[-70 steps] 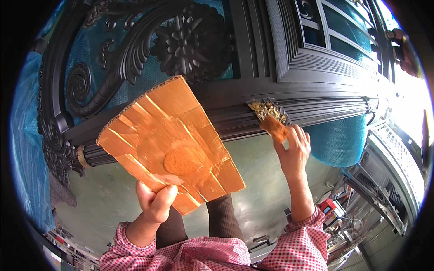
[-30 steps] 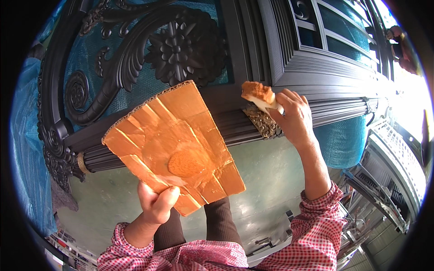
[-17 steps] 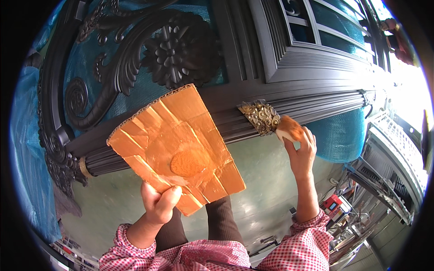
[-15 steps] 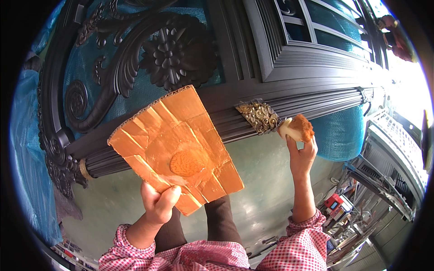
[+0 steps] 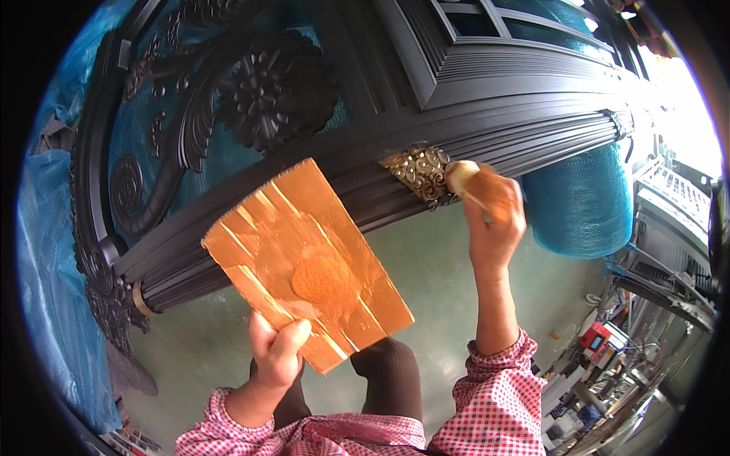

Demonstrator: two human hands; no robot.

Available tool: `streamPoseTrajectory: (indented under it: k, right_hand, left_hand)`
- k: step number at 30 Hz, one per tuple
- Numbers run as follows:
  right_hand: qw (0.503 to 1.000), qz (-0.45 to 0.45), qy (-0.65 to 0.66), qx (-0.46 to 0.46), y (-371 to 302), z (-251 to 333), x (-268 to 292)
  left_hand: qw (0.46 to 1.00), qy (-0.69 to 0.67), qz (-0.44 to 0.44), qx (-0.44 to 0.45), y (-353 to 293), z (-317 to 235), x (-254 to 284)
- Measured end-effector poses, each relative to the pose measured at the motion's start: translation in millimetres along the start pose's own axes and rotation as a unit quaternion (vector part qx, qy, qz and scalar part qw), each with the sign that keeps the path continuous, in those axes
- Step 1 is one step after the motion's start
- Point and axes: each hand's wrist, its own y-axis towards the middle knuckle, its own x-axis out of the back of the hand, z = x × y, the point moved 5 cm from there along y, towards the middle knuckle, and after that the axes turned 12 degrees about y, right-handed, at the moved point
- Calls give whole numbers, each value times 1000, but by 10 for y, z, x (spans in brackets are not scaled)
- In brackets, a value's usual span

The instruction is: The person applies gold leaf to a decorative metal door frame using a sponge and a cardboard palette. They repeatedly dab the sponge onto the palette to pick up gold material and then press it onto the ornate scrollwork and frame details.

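- Gilding looks to be the step in hand — the right hand [image 5: 494, 220] presses a small pad [image 5: 461, 176] against the right edge of a gold ornament [image 5: 417, 172] on the black ribbed rail [image 5: 532, 144].
- Right hand: fingers closed around the pad, forearm rising from about five o'clock; the pad touches the ornament at its three o'clock side.
- Left hand [image 5: 275, 357]: closed on the lower corner of a card [image 5: 304, 262] coated in orange-gold, thumb on its face, held tilted below the rail, at seven o'clock from the ornament and apart from it.
- Next move, as I judge it: light, even dabs kept on the raised scrollwork — any slip would mark the black ribs on either side.
- Count: one pad, one card, one gilded ornament, two hands.
- One black rosette [image 5: 275, 87] sits at eleven o'clock among the scrolls; one blue wrapped roll [image 5: 582, 205] lies at three o'clock, under the rail.
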Motion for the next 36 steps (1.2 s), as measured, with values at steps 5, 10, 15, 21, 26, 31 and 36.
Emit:
streamPoseTrajectory:
  k: [5,10,15,21,26,31,36]
  right_hand:
    - [996,8,-88,26,-524,-385,117]
    - [988,-93,43,115,-381,35,-73]
    - [986,-91,-12,136,-525,-195,-261]
    - [967,-132,136,171,-662,-125,-297]
    - [974,-78,23,210,-597,-151,-468]
    - [978,-100,99,156,-711,-138,-425]
    - [979,-80,29,184,-637,-101,-568]
  left_hand:
    - [998,-56,-2,-9,-52,192,-88]
    - [994,-93,44,-39,37,378,39]
    - [991,-80,76,-72,6,526,16]
    - [990,-88,78,-76,-88,727,138]
    - [992,-69,57,-89,-223,865,90]
    - [992,-94,34,-74,-241,813,114]
    - [993,-59,35,-100,-228,846,182]
